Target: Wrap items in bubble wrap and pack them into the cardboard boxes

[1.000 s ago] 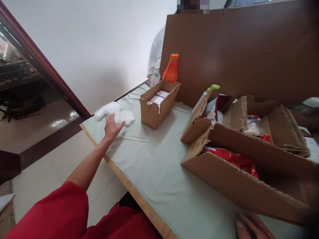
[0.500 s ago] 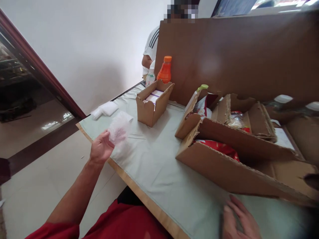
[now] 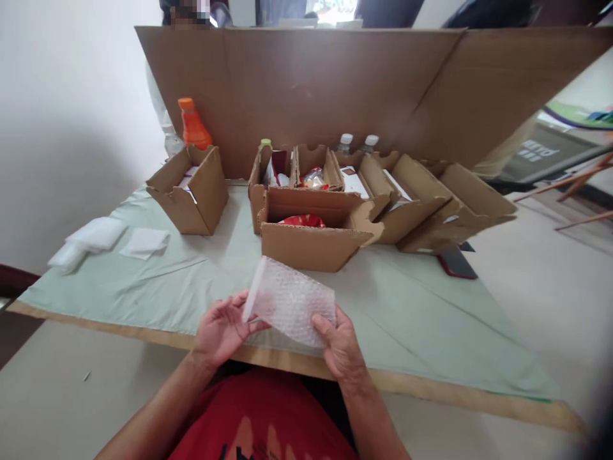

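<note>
Bubble-wrap pouch [image 3: 290,300], one: above front of table [image 3: 431,332]. Right hand [image 3: 341,345]: thumb pressed over one end. Left hand [image 3: 225,329]: fingers loosely curled at other end, hold unclear. Light, level pinch advisable.

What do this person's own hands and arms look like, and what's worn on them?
The left hand and right hand are ungloved, and both wrists and forearms are uncovered; no watch shows. The red top carries a print; its sleeves are out of view.
</note>
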Tool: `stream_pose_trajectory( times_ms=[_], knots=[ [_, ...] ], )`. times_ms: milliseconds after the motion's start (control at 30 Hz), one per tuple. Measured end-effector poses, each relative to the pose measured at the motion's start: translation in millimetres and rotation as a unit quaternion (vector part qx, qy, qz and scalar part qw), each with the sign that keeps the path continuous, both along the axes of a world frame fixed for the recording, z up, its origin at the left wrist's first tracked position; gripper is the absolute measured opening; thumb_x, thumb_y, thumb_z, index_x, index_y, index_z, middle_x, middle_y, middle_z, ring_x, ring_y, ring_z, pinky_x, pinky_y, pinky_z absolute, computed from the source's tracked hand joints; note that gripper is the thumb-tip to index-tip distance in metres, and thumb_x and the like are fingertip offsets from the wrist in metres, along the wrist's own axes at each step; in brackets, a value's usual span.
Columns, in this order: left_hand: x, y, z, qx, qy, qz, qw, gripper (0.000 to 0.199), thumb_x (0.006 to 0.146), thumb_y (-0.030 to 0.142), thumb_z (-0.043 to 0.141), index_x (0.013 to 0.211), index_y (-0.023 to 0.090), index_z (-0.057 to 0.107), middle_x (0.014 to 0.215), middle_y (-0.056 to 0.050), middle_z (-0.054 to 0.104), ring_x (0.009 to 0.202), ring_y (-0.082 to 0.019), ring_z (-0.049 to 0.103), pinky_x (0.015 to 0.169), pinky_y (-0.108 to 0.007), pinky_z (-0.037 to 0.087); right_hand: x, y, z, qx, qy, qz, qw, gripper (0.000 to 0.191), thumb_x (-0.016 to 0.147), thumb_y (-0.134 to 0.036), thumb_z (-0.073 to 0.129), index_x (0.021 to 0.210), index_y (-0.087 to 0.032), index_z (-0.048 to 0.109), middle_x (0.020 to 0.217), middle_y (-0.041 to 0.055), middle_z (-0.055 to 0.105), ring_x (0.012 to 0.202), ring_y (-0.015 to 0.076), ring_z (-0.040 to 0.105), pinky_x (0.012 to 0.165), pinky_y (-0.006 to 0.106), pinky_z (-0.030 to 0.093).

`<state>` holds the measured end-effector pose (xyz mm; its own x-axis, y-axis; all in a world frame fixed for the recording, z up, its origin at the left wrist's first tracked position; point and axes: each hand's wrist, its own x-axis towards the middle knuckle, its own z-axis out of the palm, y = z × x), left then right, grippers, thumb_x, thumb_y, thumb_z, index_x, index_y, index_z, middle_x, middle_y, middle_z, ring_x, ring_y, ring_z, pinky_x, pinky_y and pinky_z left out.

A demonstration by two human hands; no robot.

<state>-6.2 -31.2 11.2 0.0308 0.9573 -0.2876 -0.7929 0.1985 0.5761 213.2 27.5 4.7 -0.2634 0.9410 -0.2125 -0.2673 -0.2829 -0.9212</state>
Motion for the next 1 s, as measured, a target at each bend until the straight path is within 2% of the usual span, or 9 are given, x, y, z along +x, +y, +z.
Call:
stream_pose_trajectory(
  times_ms=[100, 200, 267, 500, 600, 700, 833, 933, 1000],
  knots=[
    [-5, -3, -3.5, 0.005, 0.018, -0.024, 1.0, 0.067, 0.08, 0.072, 0.061, 0.118, 0.018, 0.068, 0.114, -0.015, 0.075, 0.103, -0.032, 0.07, 0.09, -0.055, 0.057, 23, -1, 12.9, 0.036, -0.051, 0.022, 0.998, 0.05, 0.069, -0.05, 0.086, 0.106, -0.019, 0.073, 0.092, 0.0059, 0.076, 0.078, 0.0201, 0.069, 0.074, 0.031, 0.058],
    [2, -2, -5.6, 0.001, 0.172, -0.037, 0.984, 0.071, 0.072, 0.06, 0.078, 0.128, 0.02, 0.063, 0.115, -0.013, 0.073, 0.099, -0.028, 0.07, 0.082, -0.044, 0.059, 39, -5, 23.0, 0.077, -0.114, 0.067, 0.988, 0.04, 0.076, -0.046, 0.082, 0.105, -0.019, 0.072, 0.088, 0.0035, 0.074, 0.075, 0.0171, 0.066, 0.07, 0.028, 0.055],
    [11, 2, -7.6, -0.013, 0.313, -0.033, 0.949, 0.063, 0.07, 0.051, 0.08, 0.122, 0.018, 0.066, 0.107, -0.01, 0.074, 0.09, -0.023, 0.069, 0.076, -0.035, 0.058, 49, -9, 26.1, 0.101, -0.145, 0.076, 0.981, 0.039, 0.078, -0.045, 0.079, 0.106, -0.019, 0.071, 0.09, 0.0027, 0.073, 0.076, 0.0162, 0.065, 0.071, 0.027, 0.054],
    [30, 31, -16.5, -0.021, 0.528, -0.033, 0.848, 0.032, 0.073, 0.047, 0.065, 0.081, 0.016, 0.07, 0.069, 0.001, 0.064, 0.064, -0.014, 0.056, 0.061, -0.025, 0.044, 89, 6, 1.4, 0.152, -0.326, -0.093, 0.929, 0.059, 0.079, -0.047, 0.072, 0.13, -0.018, 0.062, 0.077, -0.0013, 0.064, 0.064, 0.0154, 0.055, 0.063, 0.029, 0.049],
    [31, 44, -17.1, -0.023, 0.611, -0.044, 0.79, 0.022, 0.072, 0.039, 0.063, 0.074, 0.018, 0.067, 0.061, 0.003, 0.058, 0.06, -0.014, 0.052, 0.061, -0.026, 0.039, 96, 26, -22.2, 0.181, -0.393, -0.115, 0.894, 0.066, 0.08, -0.043, 0.066, 0.138, -0.014, 0.056, 0.074, -0.0012, 0.062, 0.061, 0.0161, 0.054, 0.066, 0.033, 0.05],
    [26, 44, -11.1, -0.046, 0.684, -0.047, 0.727, 0.019, 0.072, 0.035, 0.067, 0.082, 0.019, 0.07, 0.057, 0.004, 0.057, 0.057, -0.015, 0.05, 0.061, -0.028, 0.037, 103, 41, -41.1, 0.242, -0.453, -0.16, 0.843, 0.063, 0.081, -0.039, 0.06, 0.137, -0.011, 0.056, 0.096, 0.0093, 0.071, 0.073, 0.0218, 0.063, 0.078, 0.042, 0.054],
    [25, 35, -0.8, -0.023, 0.79, 0.003, 0.613, 0.032, 0.085, 0.04, 0.062, 0.108, 0.02, 0.07, 0.079, -0.003, 0.068, 0.074, -0.021, 0.06, 0.071, -0.032, 0.045, 104, 42, -42.4, 0.359, -0.488, -0.202, 0.769, 0.044, 0.093, -0.036, 0.055, 0.13, -0.014, 0.062, 0.123, 0.0173, 0.069, 0.105, 0.0293, 0.065, 0.095, 0.048, 0.051],
    [40, 39, -5.3, 0.098, 0.841, -0.003, 0.532, 0.028, 0.093, 0.032, 0.052, 0.113, 0.021, 0.069, 0.103, -0.007, 0.071, 0.098, -0.024, 0.065, 0.087, -0.034, 0.051, 73, 33, -30.4, 0.429, -0.499, -0.113, 0.744, 0.032, 0.099, -0.027, 0.049, 0.125, -0.017, 0.066, 0.129, 0.0144, 0.068, 0.118, 0.0279, 0.062, 0.101, 0.045, 0.049],
    [50, 47, -13.7, 0.135, 0.845, -0.046, 0.515, 0.027, 0.093, 0.025, 0.051, 0.112, 0.022, 0.07, 0.109, -0.008, 0.07, 0.106, -0.024, 0.065, 0.094, -0.034, 0.052, 45, 29, -26.2, 0.458, -0.513, 0.005, 0.726, 0.033, 0.098, -0.021, 0.049, 0.126, -0.018, 0.066, 0.136, 0.0125, 0.065, 0.124, 0.0276, 0.059, 0.101, 0.043, 0.048]
  ],
)
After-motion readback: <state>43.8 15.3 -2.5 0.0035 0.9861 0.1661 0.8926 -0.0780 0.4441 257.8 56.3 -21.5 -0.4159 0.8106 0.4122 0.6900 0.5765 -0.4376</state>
